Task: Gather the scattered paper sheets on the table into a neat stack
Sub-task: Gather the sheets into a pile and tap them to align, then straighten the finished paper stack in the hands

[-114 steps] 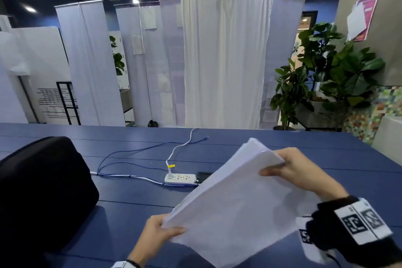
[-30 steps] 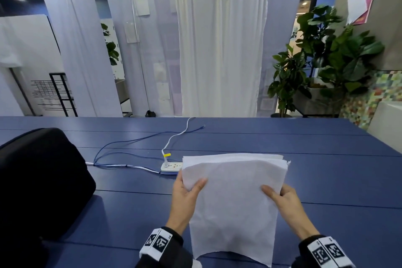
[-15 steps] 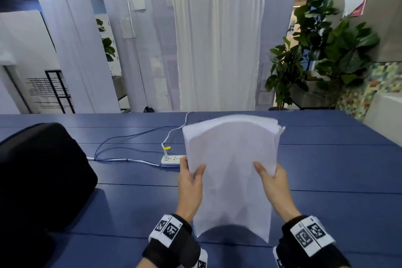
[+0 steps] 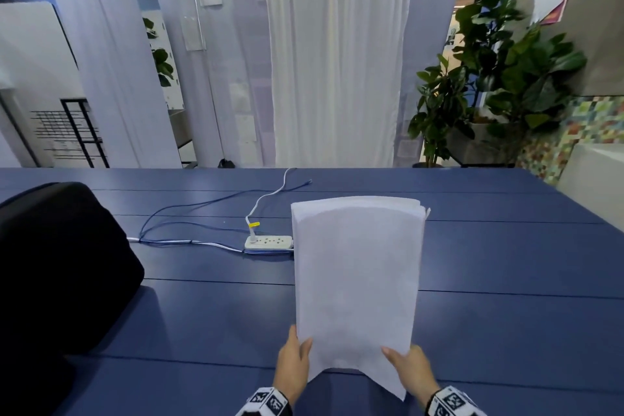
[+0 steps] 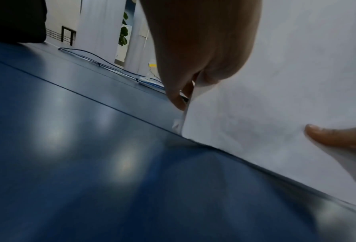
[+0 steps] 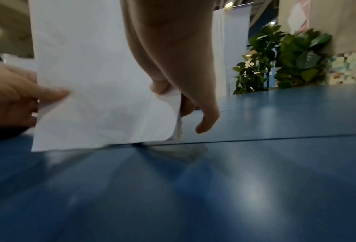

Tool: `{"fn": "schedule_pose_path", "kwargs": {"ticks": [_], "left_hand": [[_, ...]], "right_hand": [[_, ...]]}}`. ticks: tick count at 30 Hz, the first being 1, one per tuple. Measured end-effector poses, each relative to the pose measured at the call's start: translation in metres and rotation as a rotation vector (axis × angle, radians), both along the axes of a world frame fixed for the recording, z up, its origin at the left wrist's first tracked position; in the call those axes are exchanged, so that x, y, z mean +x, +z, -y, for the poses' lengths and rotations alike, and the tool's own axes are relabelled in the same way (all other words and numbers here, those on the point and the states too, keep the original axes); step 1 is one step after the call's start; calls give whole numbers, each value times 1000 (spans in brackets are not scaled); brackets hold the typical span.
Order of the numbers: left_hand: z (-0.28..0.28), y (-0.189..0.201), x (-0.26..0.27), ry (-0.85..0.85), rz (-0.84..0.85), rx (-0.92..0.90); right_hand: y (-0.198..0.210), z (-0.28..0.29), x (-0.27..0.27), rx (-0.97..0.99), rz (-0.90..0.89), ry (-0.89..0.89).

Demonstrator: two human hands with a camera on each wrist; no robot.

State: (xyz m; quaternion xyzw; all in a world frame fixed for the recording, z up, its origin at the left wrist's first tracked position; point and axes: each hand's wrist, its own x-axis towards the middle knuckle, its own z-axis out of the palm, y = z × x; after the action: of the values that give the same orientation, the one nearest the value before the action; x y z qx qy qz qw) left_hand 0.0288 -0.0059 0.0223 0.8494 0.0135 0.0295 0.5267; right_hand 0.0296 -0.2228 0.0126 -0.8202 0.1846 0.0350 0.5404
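A stack of white paper sheets (image 4: 356,277) stands nearly upright on the blue table (image 4: 506,280), its bottom edge at the tabletop. My left hand (image 4: 295,366) pinches the stack's lower left edge, thumb on the near face. My right hand (image 4: 407,371) pinches the lower right edge in the same way. In the left wrist view the paper stack (image 5: 276,91) meets the table along its bottom edge, with my left hand (image 5: 185,96) at its side. In the right wrist view my right hand (image 6: 172,99) pinches a curled corner of the paper stack (image 6: 94,98).
A white power strip (image 4: 268,241) with blue and white cables (image 4: 189,213) lies just left of the stack's top. A black bag (image 4: 57,263) fills the table's left side. Potted plants (image 4: 499,78) stand beyond the far right edge. Bare blue table lies right of the stack.
The stack has been turned upright and lowered onto the table. Both hands have slid down its sides to the bottom corners and come nearer to me.
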Motion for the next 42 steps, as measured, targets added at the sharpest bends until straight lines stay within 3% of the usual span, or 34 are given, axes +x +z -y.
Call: {"fn": "schedule_pose_path", "kwargs": {"ticks": [4, 9, 14, 18, 22, 25, 29, 33, 42], "left_hand": [[-6, -7, 8, 41, -17, 66], [-8, -38, 8, 51, -357, 151], [-7, -39, 14, 15, -442, 204], [-7, -30, 38, 16, -439, 222], [-1, -32, 62, 38, -476, 99], [3, -34, 74, 94, -498, -18], [11, -24, 75, 69, -415, 41], [18, -8, 62, 48, -156, 64], [27, 46, 58, 118, 208, -238]], "right_hand": [[0, -4, 2, -11, 1, -48], [-16, -3, 0, -15, -276, -49], [-21, -2, 7, 52, -340, -87], [-17, 9, 12, -3, -316, -54], [-16, 20, 21, -133, -293, 7], [-15, 19, 30, -40, -280, -5], [-9, 18, 41, -6, -254, 12], [7, 11, 38, -31, -73, 25], [54, 8, 33, 105, 438, -105]]}}
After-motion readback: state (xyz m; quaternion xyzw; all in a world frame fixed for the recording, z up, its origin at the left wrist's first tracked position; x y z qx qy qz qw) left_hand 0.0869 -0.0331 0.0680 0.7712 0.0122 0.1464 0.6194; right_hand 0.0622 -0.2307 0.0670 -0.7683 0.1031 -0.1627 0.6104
